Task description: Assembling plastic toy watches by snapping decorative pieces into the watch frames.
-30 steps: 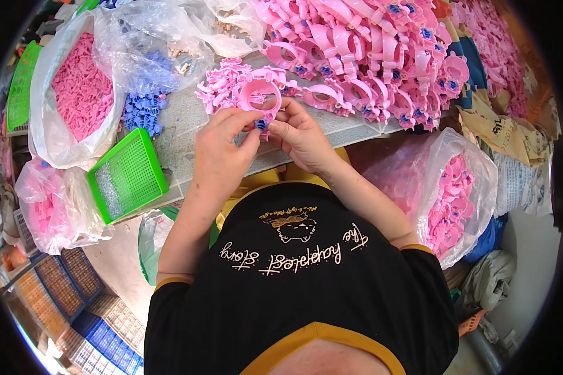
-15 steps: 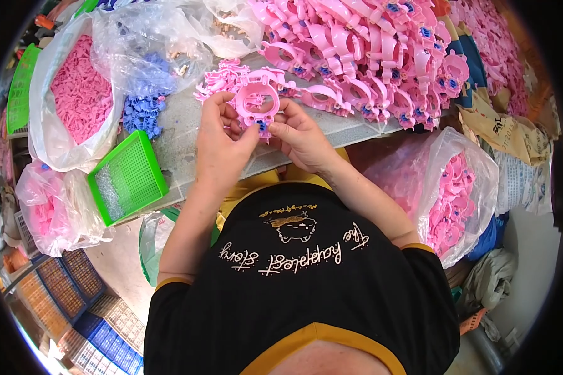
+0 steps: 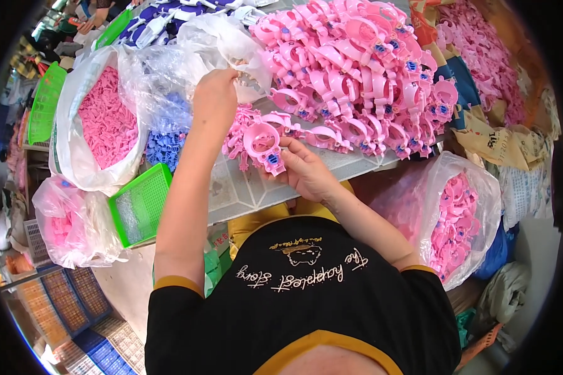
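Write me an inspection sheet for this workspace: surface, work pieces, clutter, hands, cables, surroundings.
Surface: grey table, pale lines near its front edge.
Work pieces: pink ring part bearing a blue piece; large pile of pink parts; heap of blue pieces.
Clutter: crumpled plastic bag toward the back; green tray at the left edge, holding clear bits too small to identify.
Hands: right hand holds the ring part; left hand is at the plastic bag, grip unclear.
Cables: nothing seen.
Surroundings: crates lower left; another person's hand upper left.
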A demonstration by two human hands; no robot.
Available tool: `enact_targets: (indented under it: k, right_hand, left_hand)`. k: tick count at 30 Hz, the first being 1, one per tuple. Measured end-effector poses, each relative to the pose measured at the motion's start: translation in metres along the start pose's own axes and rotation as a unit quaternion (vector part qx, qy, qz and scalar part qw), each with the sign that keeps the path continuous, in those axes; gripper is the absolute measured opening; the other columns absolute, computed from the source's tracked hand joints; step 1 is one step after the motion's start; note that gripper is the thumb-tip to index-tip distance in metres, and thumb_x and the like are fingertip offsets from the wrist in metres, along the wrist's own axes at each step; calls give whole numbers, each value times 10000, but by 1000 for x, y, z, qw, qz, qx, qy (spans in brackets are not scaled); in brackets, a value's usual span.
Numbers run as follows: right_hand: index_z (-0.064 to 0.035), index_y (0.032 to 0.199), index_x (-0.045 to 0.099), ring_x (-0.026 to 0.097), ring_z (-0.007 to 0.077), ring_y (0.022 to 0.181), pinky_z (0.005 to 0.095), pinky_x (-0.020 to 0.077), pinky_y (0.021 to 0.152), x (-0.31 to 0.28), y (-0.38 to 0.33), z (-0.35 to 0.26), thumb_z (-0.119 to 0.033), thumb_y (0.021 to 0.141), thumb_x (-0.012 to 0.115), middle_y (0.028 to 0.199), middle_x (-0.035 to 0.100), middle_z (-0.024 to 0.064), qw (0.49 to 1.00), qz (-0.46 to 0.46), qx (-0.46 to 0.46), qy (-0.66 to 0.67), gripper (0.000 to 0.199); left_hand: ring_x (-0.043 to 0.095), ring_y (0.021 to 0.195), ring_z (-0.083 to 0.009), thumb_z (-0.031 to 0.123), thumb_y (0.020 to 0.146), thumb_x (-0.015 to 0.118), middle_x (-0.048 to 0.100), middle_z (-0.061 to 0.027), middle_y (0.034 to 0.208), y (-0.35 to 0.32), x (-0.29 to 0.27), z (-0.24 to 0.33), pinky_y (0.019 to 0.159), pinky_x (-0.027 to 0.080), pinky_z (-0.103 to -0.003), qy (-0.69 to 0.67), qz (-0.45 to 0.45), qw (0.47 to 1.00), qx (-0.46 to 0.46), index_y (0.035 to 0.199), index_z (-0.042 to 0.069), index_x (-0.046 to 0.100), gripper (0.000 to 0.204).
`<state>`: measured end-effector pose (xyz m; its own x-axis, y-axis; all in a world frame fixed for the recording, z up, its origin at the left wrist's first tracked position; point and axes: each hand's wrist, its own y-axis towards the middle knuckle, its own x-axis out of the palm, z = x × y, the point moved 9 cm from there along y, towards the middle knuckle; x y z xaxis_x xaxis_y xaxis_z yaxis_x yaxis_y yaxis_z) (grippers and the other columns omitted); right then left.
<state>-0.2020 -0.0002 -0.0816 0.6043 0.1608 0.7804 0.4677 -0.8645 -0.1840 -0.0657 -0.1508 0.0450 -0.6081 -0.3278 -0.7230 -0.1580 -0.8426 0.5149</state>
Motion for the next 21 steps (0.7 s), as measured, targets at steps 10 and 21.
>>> enact_targets:
  k: [10, 21]
  right_hand:
    - [-81, 1443, 455, 613, 197, 1210, 436, 531, 1055, 0, 1, 0, -189, 1087, 519, 1377, 571, 76, 1000, -5, -12, 10, 378]
    - [-103, 1407, 467, 653, 260, 1194, 441, 536, 1047, -4, 0, 1, -217, 1072, 551, 1342, 612, 126, 1000, 5, 4, -15, 364]
  left_hand:
    - [719, 937, -366, 153, 861, 654, 753, -176, 985, 18, 82, -46, 860, 555, -454, 168, -224, 958, -51, 1029, 74, 772, 220]
    - [707, 929, -163, 21, 936, 681, 744, -80, 1023, -37, 7, -12, 822, 555, -283, -392, -144, 881, -223, 1120, -32, 725, 197]
